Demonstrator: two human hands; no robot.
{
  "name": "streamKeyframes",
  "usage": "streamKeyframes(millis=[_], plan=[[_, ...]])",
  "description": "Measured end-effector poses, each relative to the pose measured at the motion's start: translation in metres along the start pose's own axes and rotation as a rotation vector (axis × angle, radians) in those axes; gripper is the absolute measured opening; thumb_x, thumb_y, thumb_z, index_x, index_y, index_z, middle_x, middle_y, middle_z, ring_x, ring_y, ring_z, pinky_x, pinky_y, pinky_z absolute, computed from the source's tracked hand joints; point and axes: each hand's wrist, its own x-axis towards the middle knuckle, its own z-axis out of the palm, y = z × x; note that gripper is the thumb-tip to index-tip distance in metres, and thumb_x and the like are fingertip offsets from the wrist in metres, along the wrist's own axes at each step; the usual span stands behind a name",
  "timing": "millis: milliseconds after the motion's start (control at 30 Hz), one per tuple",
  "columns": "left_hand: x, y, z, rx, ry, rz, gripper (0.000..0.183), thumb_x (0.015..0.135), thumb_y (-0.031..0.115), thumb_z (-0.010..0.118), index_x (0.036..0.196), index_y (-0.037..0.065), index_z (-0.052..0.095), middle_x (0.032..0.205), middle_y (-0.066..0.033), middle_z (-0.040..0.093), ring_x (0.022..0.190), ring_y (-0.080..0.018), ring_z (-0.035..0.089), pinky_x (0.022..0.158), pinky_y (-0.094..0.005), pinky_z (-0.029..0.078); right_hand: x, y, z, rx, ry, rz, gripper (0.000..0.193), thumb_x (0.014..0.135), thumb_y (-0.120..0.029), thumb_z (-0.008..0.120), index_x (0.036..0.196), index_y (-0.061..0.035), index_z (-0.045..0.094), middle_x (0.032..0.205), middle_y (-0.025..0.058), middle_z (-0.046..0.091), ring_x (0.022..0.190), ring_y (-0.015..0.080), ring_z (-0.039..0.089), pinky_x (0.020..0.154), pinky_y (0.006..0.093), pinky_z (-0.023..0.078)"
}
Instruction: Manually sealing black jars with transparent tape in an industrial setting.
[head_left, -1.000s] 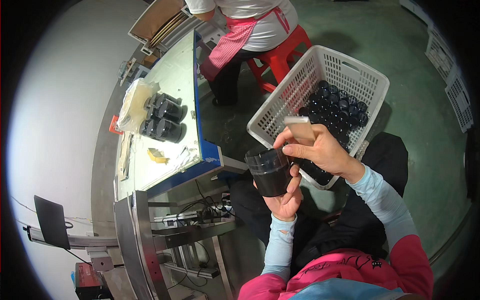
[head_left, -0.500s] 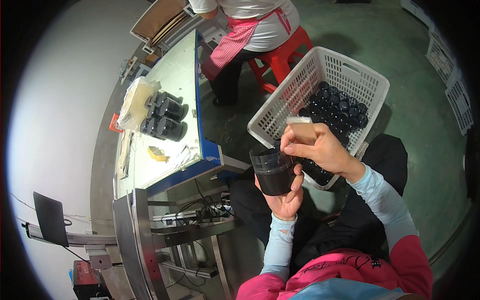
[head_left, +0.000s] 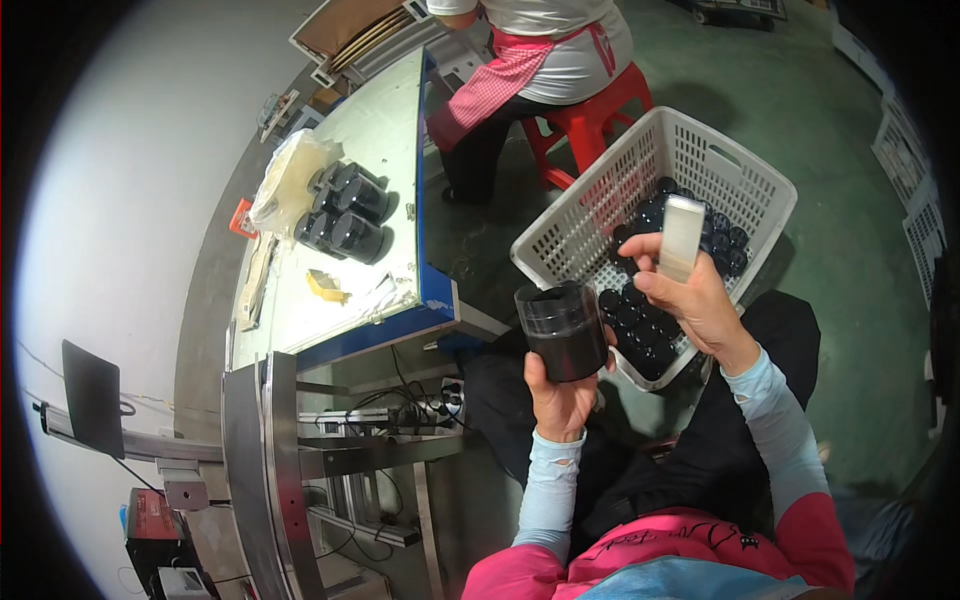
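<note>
A black cylindrical jar with a clear, glossy upper band stands upright in my left hand, whose fingers wrap its lower side. My right hand pinches a flat, pale rectangular piece with a light, shiny face; its exact kind does not show. This piece is held up, apart from the jar, in front of the crate. Behind it, a white slotted plastic crate holds many small dark, glossy round pieces.
On the pale table at the left stand several black jars, beside a plastic bag and a yellow scrap. A person sits on a red stool beyond. A metal frame stands at the lower left.
My right hand has moved away from the jar to the right, and the pale piece has turned more upright. My left hand still holds the jar. The whole view has shifted slightly.
</note>
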Motion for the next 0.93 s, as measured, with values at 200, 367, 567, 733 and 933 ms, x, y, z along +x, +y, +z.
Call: streamKeyframes(millis=[200,367,567,733,933], plan=[[0.007,0.003,0.013,0.670,0.206,0.479,0.088,0.066,0.029,0.074,0.132,0.003,0.023,0.116,-0.0105,0.043,0.096,-0.0205,0.050,0.081,-0.0327,0.043,-0.011,0.023,-0.004,0.175,0.017,0.155,0.039,0.079,-0.015,0.065,0.111,-0.0017,0.048,0.092,0.0001,0.053,0.068,0.0023,0.045,0.057,0.0151,0.036],[0.008,-0.003,0.014,1.091,0.372,0.628,0.093,0.058,0.007,0.079,0.133,0.004,0.023,0.108,-0.0075,0.040,0.104,-0.0191,0.044,0.089,-0.0292,0.036,-0.022,0.042,0.018,0.415,-0.091,0.215,0.057,0.077,-0.011,0.066,0.122,0.0033,0.035,0.116,0.0125,0.047,0.105,0.0159,0.048,0.089,0.0293,0.040],[0.013,-0.002,0.018,1.186,0.429,0.650,0.078,0.059,0.007,0.078,0.125,0.001,0.038,0.107,-0.0064,0.042,0.101,-0.0176,0.047,0.087,-0.0293,0.038,-0.020,0.041,0.031,0.461,-0.081,0.177,0.063,0.076,-0.012,0.068,0.126,0.0033,0.032,0.115,0.0107,0.047,0.099,0.0134,0.049,0.089,0.0281,0.039],[0.015,-0.007,0.005,0.939,0.409,0.541,0.072,0.058,0.008,0.078,0.120,-0.002,0.043,0.107,-0.0083,0.042,0.099,-0.0194,0.046,0.086,-0.0298,0.038,-0.018,0.043,0.033,0.456,-0.082,0.184,0.061,0.076,-0.011,0.068,0.125,0.0028,0.034,0.112,0.0092,0.046,0.097,0.0120,0.048,0.089,0.0283,0.038],[0.013,-0.006,0.000,0.919,0.392,0.459,0.067,0.061,0.007,0.076,0.119,-0.002,0.044,0.105,-0.0080,0.043,0.099,-0.0184,0.047,0.086,-0.0282,0.037,0.001,0.014,0.011,0.014,-0.010,0.018,0.052,0.079,-0.014,0.064,0.124,-0.0038,0.041,0.112,0.0028,0.040,0.092,0.0057,0.040,0.084,0.0196,0.033]])
